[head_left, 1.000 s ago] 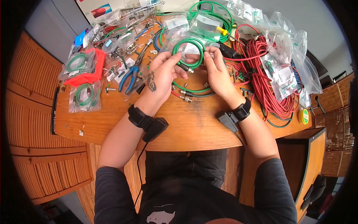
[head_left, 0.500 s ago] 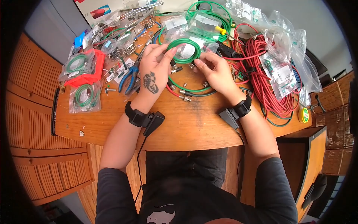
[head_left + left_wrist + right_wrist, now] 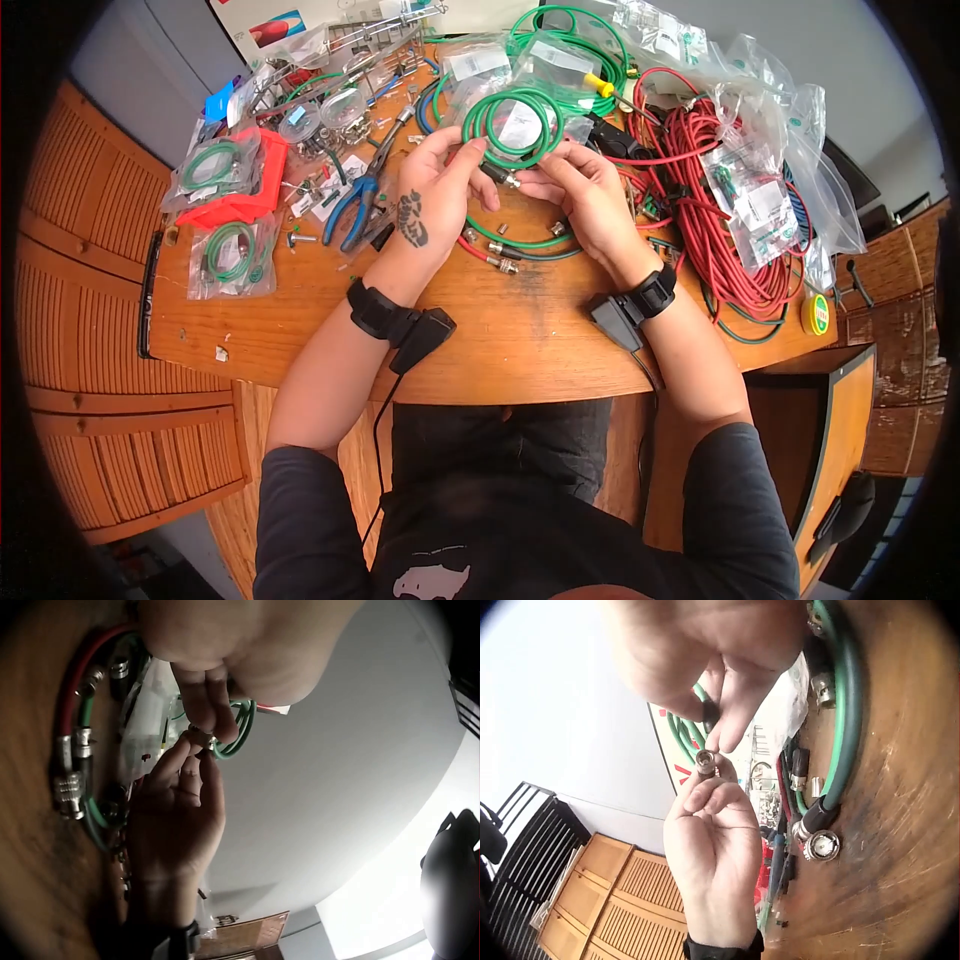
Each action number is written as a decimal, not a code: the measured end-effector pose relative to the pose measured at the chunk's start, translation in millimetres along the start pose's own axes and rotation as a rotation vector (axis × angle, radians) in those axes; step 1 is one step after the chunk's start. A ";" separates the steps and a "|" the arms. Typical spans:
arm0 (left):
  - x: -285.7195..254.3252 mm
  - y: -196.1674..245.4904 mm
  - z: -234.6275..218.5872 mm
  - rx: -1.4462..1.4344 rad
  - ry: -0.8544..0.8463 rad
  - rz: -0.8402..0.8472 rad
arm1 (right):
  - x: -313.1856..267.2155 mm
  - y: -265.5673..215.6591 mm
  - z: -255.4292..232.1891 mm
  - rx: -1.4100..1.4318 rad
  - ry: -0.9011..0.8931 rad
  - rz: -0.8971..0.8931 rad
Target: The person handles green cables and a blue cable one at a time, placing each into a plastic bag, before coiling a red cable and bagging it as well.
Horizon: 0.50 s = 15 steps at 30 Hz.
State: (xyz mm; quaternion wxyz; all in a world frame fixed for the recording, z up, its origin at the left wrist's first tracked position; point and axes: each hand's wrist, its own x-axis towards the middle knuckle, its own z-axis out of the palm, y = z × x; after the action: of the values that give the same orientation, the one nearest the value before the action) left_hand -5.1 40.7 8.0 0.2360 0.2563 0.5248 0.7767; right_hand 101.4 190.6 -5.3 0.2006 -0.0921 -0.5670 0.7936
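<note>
A coiled green cable [image 3: 470, 122] is held up between both hands above the table. The left hand [image 3: 432, 195] pinches the coil's left side, with its fingers around a black-sleeved metal connector [image 3: 509, 180]. At the coil's lower right, the right hand [image 3: 592, 205] pinches the cable, its fingertips close to that connector. In the right wrist view, the connector's round metal end [image 3: 705, 759] faces the camera above the left hand's [image 3: 712, 847] curled fingers. The left wrist view has the fingertips of both hands meeting around the metal end [image 3: 208, 742].
Green and red cable ends with connectors [image 3: 508, 266] lie below the hands. Blue-handled pliers [image 3: 350, 210], a red bin [image 3: 268, 180] and bagged green cables [image 3: 230, 258] are at left. A large red cable coil [image 3: 700, 225] and plastic bags fill the right side.
The coil shifted left and back again, and its loops are now spread wider. The right hand moved from its lower edge, near a connector, up to its lower right side.
</note>
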 end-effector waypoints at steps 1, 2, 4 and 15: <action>0.5 -0.5 -1.4 -0.095 -0.023 -0.040 | -0.2 0.3 0.1 0.032 0.000 0.021; 1.1 -0.1 -2.4 -0.094 -0.023 -0.041 | 0.1 0.6 -1.4 0.033 0.000 0.022; 1.9 1.8 -3.7 -0.194 -0.058 -0.072 | 0.8 0.3 -5.2 0.093 -0.066 0.059; 2.6 -2.3 -3.0 -0.113 -0.163 -0.110 | -1.8 0.4 2.0 0.175 -0.066 0.126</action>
State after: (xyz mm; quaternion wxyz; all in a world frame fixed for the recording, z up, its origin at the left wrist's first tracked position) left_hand -8.8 41.0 5.3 0.3342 0.2758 0.4723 0.7675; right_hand 102.2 187.9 -5.1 0.1388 -0.0832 -0.4948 0.8538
